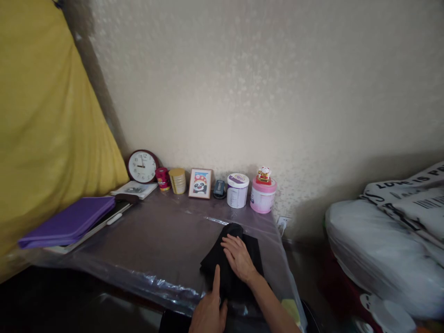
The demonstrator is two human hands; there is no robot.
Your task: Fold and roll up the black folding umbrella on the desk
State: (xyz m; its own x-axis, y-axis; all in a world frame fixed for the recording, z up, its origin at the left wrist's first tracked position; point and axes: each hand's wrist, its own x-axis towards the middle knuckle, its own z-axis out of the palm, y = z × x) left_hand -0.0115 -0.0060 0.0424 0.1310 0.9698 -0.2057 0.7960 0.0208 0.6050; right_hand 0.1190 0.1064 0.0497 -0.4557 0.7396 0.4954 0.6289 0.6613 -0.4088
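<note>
Flat and open, the right hand [240,260] presses down on a piece of folded black fabric [227,279], its fingers extended close together and pointing away to the left. Nearer the body, the left hand [209,311] is at the fabric's near part with its index finger straight out over it and its thumb to the right; its other fingers are hidden, so whether it grips a fold cannot be told. The fabric lies under the right hand and just ahead of the left, one flat dark part showing to the right of the right hand.

Both hands work over a brown table [156,240] covered with clear plastic sheeting. Beyond the right hand, near the wall, stand a white cylindrical tub with a purple-patterned lid [237,191] and, farther right, a pink-lidded tub [262,196] bearing a small white cat figurine on a red base [264,175]. Ahead and to the left of the right hand is a light-framed panda picture [200,183]. Well off to the left of the left hand lies a flat purple folder [69,222], with a round dark-rimmed clock [142,166] farther beyond.
</note>
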